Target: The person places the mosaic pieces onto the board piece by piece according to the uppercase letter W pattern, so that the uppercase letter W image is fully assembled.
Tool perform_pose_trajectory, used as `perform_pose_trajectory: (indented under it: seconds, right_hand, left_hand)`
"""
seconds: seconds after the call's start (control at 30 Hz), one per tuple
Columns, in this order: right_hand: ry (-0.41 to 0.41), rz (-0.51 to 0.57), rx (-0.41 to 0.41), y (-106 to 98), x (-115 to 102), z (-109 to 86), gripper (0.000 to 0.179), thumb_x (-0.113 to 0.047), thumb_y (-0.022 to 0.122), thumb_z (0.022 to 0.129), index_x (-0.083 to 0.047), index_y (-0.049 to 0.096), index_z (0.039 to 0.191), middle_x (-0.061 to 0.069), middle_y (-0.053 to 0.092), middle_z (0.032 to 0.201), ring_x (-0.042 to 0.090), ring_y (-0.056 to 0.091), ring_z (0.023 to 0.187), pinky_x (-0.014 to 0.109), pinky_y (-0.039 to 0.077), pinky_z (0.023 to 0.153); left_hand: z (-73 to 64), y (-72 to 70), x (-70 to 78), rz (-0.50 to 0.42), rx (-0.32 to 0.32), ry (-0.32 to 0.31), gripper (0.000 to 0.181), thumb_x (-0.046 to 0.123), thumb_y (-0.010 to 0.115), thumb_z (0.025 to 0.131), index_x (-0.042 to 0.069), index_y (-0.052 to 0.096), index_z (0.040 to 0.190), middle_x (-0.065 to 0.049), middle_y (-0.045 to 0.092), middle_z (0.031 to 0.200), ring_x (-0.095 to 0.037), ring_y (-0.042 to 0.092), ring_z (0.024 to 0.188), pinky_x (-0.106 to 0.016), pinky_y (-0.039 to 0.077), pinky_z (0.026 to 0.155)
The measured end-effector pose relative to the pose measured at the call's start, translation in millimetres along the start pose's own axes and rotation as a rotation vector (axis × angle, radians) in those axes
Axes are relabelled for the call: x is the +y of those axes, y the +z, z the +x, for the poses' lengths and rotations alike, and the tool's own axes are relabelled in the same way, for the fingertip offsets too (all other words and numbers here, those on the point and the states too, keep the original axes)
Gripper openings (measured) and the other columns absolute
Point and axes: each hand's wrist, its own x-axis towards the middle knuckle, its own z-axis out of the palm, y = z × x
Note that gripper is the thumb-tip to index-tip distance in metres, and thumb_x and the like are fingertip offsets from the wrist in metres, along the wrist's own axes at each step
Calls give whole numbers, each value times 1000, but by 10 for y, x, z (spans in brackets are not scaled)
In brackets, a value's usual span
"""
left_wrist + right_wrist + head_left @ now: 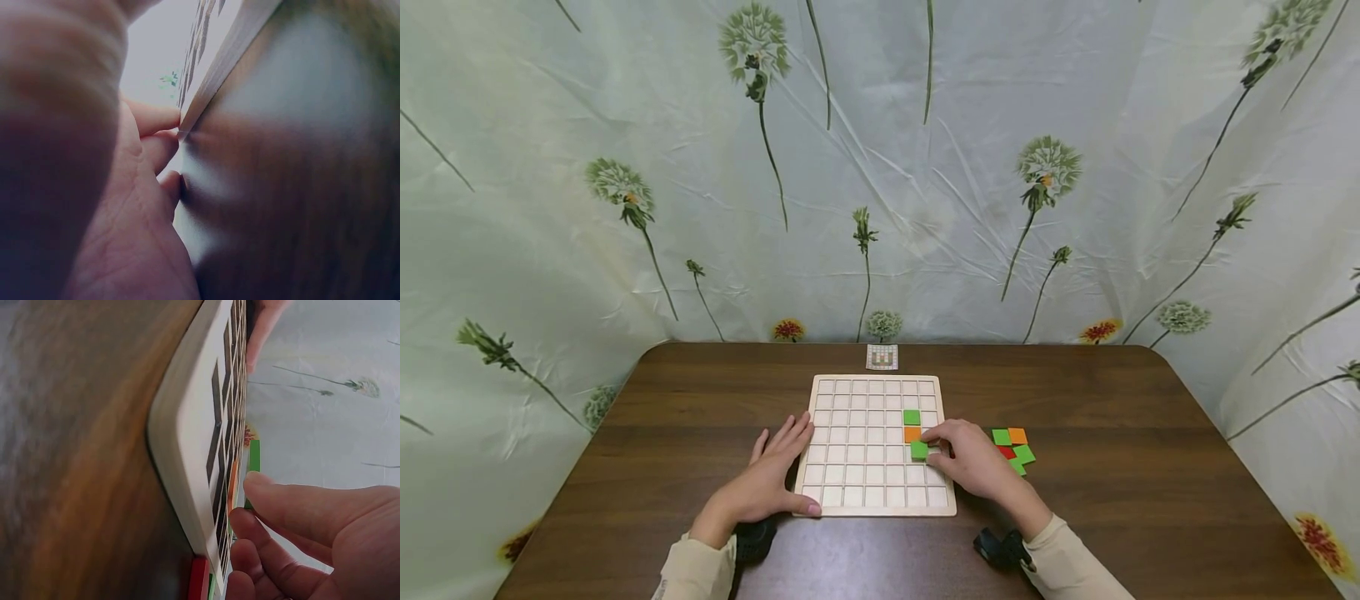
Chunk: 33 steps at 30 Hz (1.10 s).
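Note:
A pale wooden grid board (853, 454) lies on the table with rows of square recesses. In one column sit a green tile (912, 417) and, just nearer, an orange tile (912, 434). My right hand (973, 460) pinches another green tile (919, 451) between thumb and fingers, close over the board below the orange one; the right wrist view shows this green tile (254, 456) edge-on, raised above the grid. My left hand (767, 475) rests along the board's left edge, fingers extended and thumb on the near left corner. In the left wrist view its fingertips touch the board's side (215, 81).
Right of the board lies a loose pile of green, orange and red tiles, including an orange tile (1017, 436) and a red tile (199, 578). A small printed pattern card (882, 357) lies at the table's back edge. A patterned curtain (880, 167) hangs behind the table.

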Motion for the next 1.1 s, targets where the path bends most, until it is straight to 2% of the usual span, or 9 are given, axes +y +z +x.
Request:
perform_pose_trajectory:
  seconds: [0.4, 0.77, 1.1]
  right_hand:
    - [-28, -14, 1, 25, -41, 25, 19, -5, 76, 85, -7, 77, 104, 0, 70, 95, 16, 54, 80, 31, 46, 72]
    - [-13, -44, -2, 55, -48, 45, 19, -5, 78, 84, -7, 77, 102, -1, 69, 94, 15, 53, 81, 32, 47, 73]
    - [-4, -61, -4, 60, -77, 49, 18, -7, 77, 85, -9, 77, 103, -2, 70, 96, 14, 53, 83, 34, 48, 76]
  left_hand:
    - [3, -1, 7, 8, 4, 4, 123, 53, 85, 72, -2, 18, 159, -19, 9, 167, -39, 0, 153, -65, -9, 113]
    - [-6, -8, 7, 4, 16, 24, 121, 51, 85, 73, -3, 20, 158, -20, 10, 166, -42, 0, 152, -67, -9, 112]
    - [-6, -6, 9, 6, 17, 17, 121, 51, 86, 72, -3, 20, 158, -20, 11, 166, -42, 1, 153, -67, -9, 112]
